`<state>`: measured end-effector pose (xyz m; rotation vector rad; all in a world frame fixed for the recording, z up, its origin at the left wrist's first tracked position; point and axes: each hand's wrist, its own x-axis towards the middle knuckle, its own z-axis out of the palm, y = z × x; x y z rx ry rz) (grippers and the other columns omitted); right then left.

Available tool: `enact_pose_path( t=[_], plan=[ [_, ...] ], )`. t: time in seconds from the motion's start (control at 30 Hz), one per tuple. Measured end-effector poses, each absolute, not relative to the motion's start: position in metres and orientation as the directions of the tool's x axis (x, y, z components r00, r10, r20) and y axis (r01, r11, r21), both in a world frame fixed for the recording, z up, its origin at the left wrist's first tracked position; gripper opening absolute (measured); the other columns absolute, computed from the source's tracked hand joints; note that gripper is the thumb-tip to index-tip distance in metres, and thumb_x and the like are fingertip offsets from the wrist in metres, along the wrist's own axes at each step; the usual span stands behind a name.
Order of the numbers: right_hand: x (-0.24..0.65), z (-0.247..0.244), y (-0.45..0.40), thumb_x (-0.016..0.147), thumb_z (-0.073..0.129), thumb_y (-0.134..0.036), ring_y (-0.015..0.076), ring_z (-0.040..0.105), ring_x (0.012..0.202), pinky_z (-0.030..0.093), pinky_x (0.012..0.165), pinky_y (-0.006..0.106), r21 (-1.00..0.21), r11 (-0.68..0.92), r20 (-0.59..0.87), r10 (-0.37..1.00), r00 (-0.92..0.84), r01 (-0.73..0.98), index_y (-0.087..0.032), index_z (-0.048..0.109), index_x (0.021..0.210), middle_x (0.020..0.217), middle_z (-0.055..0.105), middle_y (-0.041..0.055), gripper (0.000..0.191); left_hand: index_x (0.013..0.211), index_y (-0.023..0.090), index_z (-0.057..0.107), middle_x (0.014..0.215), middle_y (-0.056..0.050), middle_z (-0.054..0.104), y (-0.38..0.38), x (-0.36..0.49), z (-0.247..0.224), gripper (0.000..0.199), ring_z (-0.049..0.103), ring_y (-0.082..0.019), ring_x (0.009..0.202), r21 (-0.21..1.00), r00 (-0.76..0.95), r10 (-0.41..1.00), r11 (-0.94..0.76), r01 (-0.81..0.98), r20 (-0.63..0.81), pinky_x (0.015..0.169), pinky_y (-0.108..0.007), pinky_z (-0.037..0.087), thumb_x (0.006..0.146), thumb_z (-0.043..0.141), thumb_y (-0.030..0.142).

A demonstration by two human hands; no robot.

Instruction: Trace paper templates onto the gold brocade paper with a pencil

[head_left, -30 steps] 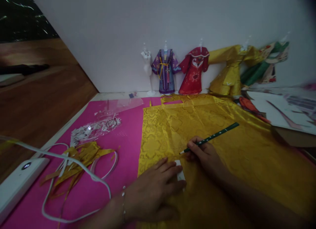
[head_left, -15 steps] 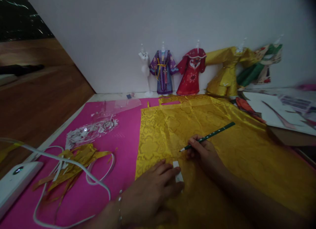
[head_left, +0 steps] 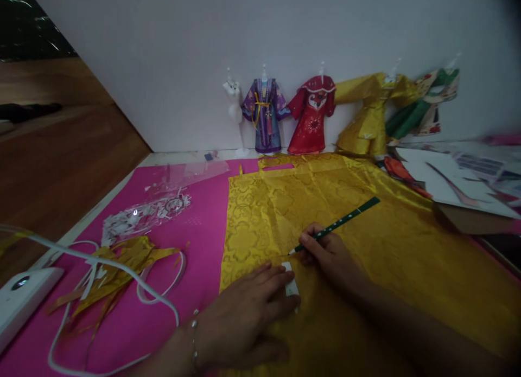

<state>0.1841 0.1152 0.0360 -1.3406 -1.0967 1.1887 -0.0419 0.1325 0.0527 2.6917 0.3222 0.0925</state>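
A sheet of yellow patterned fabric (head_left: 358, 225) lies spread over a pink mat. My right hand (head_left: 329, 255) grips a dark green pencil with light dots (head_left: 341, 221), its tip at the fabric just above a small white paper strip (head_left: 290, 279). My left hand (head_left: 248, 306) lies flat with its fingers stretched out, pressing on the strip and the fabric beside it. The fingers cover part of the strip. A thin bracelet circles the left wrist.
Small dress forms in a purple robe (head_left: 267, 116), a red dress (head_left: 312, 116) and a yellow dress (head_left: 370, 116) stand along the wall. Yellow scraps (head_left: 118, 268), a white cable (head_left: 134, 276) and a white device (head_left: 24, 298) lie left on the pink mat (head_left: 203, 247). Papers (head_left: 464, 176) sit right.
The pencil tip has moved slightly left and down toward the top of the paper strip, with my right hand. My left hand stays on the strip. The whole view has shifted a little.
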Motion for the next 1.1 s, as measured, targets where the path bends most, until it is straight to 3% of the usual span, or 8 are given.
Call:
enact_pose_path(
  t=[0.23, 0.43, 0.67, 0.93, 1.1],
  plan=[
    [0.1851, 0.0307, 0.1134, 0.090, 0.057, -0.051, 0.0149, 0.052, 0.059, 0.045, 0.057, 0.028, -0.993, -0.049, -0.045, 0.998, 0.039, 0.103, -0.023, 0.056, 0.076, 0.063, 0.056, -0.0028, 0.031, 0.140, 0.019, 0.054, 0.149, -0.021, 0.049, 0.1338, -0.0424, 0.0525, 0.066, 0.044, -0.038, 0.140, 0.407, 0.972, 0.235, -0.886, 0.221, -0.017, 0.113, -0.061, 0.037, 0.091, 0.058, 0.064],
    [0.1858, 0.0334, 0.1148, 0.083, 0.062, -0.033, 0.0147, 0.052, 0.063, 0.042, 0.059, 0.027, -0.988, 0.047, 0.049, 0.999, 0.012, 0.146, -0.022, 0.058, 0.074, 0.067, 0.054, -0.0037, 0.014, 0.140, 0.018, 0.053, 0.150, -0.022, 0.048, 0.1327, -0.0423, 0.0553, 0.066, 0.043, -0.038, 0.140, 0.410, 0.975, 0.218, -0.887, 0.213, -0.035, 0.113, -0.063, 0.037, 0.092, 0.056, 0.064],
    [0.1847, 0.0321, 0.1159, 0.079, 0.060, -0.030, 0.0149, 0.051, 0.062, 0.042, 0.058, 0.028, -0.986, 0.045, 0.055, 0.997, 0.057, 0.163, -0.023, 0.054, 0.080, 0.070, 0.054, -0.0037, 0.008, 0.142, 0.020, 0.051, 0.152, -0.021, 0.046, 0.1340, -0.0437, 0.0518, 0.067, 0.042, -0.038, 0.141, 0.416, 0.975, 0.223, -0.885, 0.207, -0.011, 0.115, -0.062, 0.035, 0.091, 0.059, 0.063],
    [0.1809, 0.0316, 0.1092, 0.080, 0.054, -0.022, 0.0155, 0.049, 0.060, 0.039, 0.056, 0.029, -0.918, 0.173, 0.199, 0.979, 0.036, 0.357, -0.025, 0.050, 0.072, 0.064, 0.051, -0.0034, 0.010, 0.139, 0.022, 0.055, 0.148, -0.019, 0.051, 0.1343, -0.0433, 0.0549, 0.061, 0.046, -0.038, 0.138, 0.466, 0.970, 0.244, -0.861, 0.205, 0.023, 0.115, -0.059, 0.035, 0.090, 0.064, 0.056],
    [0.1785, 0.0309, 0.1096, 0.080, 0.053, -0.021, 0.0157, 0.051, 0.060, 0.040, 0.055, 0.029, -0.897, 0.238, 0.260, 0.966, 0.008, 0.374, -0.025, 0.050, 0.073, 0.065, 0.054, -0.0023, 0.009, 0.137, 0.019, 0.056, 0.146, -0.021, 0.051, 0.1352, -0.0414, 0.0569, 0.060, 0.048, -0.037, 0.136, 0.442, 0.972, 0.230, -0.877, 0.188, 0.043, 0.115, -0.058, 0.037, 0.090, 0.064, 0.055]
  ],
)
